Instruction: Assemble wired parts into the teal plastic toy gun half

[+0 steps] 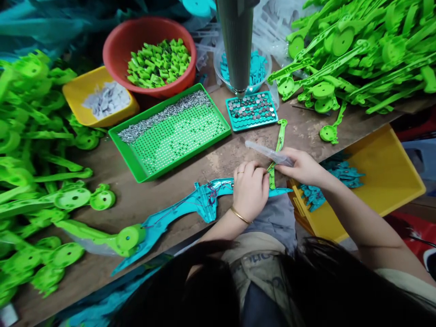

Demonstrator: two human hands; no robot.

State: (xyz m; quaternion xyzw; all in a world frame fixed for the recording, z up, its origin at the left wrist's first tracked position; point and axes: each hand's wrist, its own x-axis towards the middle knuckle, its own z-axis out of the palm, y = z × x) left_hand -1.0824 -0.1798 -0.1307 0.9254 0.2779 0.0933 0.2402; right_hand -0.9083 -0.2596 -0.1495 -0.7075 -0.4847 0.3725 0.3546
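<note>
My left hand rests with curled fingers on a long teal plastic shell with thin wires inside, lying at the table's near edge. Its fingertips pinch the lower end of a slim green plastic arm. My right hand is closed around a clear, slim tube-like tool that points left across the green arm. A green round piece sits on the teal shell's left end.
A green perforated tray with small metal pins lies mid-table. Behind it stand a red bowl of green parts, a yellow tub, a teal tray of button cells and a grey column. Heaps of green parts flank both sides. A yellow bin sits right.
</note>
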